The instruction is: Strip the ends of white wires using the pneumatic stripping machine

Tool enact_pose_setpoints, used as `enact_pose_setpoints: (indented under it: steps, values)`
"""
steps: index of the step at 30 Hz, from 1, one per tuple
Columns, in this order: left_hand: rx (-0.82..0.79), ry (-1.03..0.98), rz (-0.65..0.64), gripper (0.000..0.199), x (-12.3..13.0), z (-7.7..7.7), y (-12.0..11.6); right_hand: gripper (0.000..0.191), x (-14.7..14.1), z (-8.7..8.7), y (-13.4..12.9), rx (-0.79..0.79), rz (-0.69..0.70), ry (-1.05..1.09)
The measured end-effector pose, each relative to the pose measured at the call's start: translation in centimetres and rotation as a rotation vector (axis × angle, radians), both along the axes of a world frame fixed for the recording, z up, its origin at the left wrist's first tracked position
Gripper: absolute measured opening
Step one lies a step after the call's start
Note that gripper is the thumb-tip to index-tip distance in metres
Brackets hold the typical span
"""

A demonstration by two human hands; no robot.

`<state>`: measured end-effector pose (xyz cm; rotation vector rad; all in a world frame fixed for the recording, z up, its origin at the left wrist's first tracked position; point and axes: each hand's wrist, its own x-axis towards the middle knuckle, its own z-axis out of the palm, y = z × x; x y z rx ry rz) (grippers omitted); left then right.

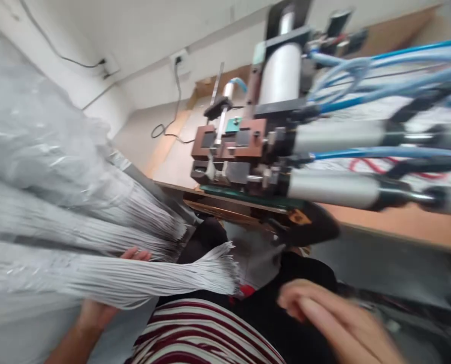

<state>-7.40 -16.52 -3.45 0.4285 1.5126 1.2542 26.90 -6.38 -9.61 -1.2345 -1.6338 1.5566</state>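
Observation:
A bundle of thin grey-white cables [164, 277] stretches from the left edge to above my lap, its free ends fanned out. My left hand [96, 312] is wrapped around this bundle from beneath, with fingertips showing on its far side. Above my right thigh, my right hand [316, 308] hangs with fingers curled together, blurred by motion; whether something small is between them is hidden. It does not touch the bundle.
More cable bundles [145, 205], partly in clear plastic, lie at the left. Ahead, a machine [236, 146] with metal cylinders [335, 189] and blue hoses [384, 151] stands on a wooden table [410, 222]. A dark part juts over the table's near edge. A black cord hangs from a wall socket.

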Motion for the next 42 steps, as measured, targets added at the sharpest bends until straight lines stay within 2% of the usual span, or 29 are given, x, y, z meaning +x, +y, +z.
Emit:
enact_pose_setpoints:
  steps: [2,4,5,7,8,10,14,16,19,23,24,27,29,31,33,37,39,40,42]
  values:
    - [0.121,0.050,0.056,0.067,0.9,2.1,-1.8,0.044,-3.5,-2.4,0.6,-0.233,0.183,0.088]
    - [0.221,0.126,0.070,0.080,2.0,3.3,-2.3,0.048,-6.8,-4.9,-0.2,-0.478,0.284,0.146]
    - [0.258,0.160,0.063,0.076,2.5,3.5,-1.9,0.047,-8.2,-6.1,-0.7,-0.550,0.314,0.157]
    - [0.288,0.225,0.098,0.043,3.4,3.3,-0.2,0.044,-10.2,-8.0,-1.3,-0.689,0.341,0.175]
    - [0.352,0.248,0.101,0.041,3.7,3.0,1.1,0.043,-10.9,-8.7,-1.2,-0.731,0.348,0.199]
    - [0.513,0.229,0.062,0.049,4.1,2.2,4.1,0.042,-12.0,-9.6,-0.2,-0.701,0.305,0.260]
    - [0.683,0.237,-0.010,0.040,3.8,1.5,9.6,0.041,-14.2,-10.2,4.0,-0.490,0.200,0.296]
    - [0.739,0.243,-0.035,0.038,3.4,1.6,11.2,0.038,-15.3,-10.2,6.3,-0.410,0.169,0.275]
    - [0.770,0.282,-0.048,0.035,2.5,1.5,11.9,0.033,-16.4,-9.5,8.9,-0.286,0.161,0.192]
    - [0.744,0.302,-0.054,0.036,1.5,1.1,11.4,0.037,-17.1,-6.5,9.7,-0.109,0.160,-0.001]
    - [0.734,0.300,-0.048,0.036,1.3,0.9,11.2,0.043,-17.5,-5.4,9.3,-0.004,0.158,-0.048]
    - [0.719,0.283,-0.050,0.036,1.2,0.4,10.9,0.071,-19.9,-2.0,7.5,0.559,0.226,-0.114]
    - [0.703,0.293,-0.056,0.036,1.3,0.4,10.5,0.079,-22.1,-0.5,6.2,0.741,0.258,-0.078]
    - [0.637,0.389,-0.052,0.035,1.2,0.9,9.7,0.071,-24.3,0.0,5.4,0.750,0.244,-0.020]
    - [0.504,0.585,-0.081,0.034,0.7,1.8,8.0,0.059,-25.8,-0.2,5.3,0.713,0.283,0.002]
    - [0.110,0.947,-0.307,0.051,-1.2,4.1,2.6,0.045,-27.1,-0.9,6.0,0.701,0.372,-0.096]
    - [-0.033,1.135,-0.453,0.029,-2.2,4.6,0.2,0.045,-27.3,-0.9,6.3,0.713,0.392,-0.118]
    - [-0.084,1.260,-0.476,0.018,-2.6,4.5,-0.7,0.045,-27.3,-0.8,6.4,0.717,0.403,-0.119]
    - [-0.248,1.582,-0.507,0.015,-3.4,3.7,-1.6,0.045,-27.5,-0.7,6.4,0.722,0.417,-0.117]
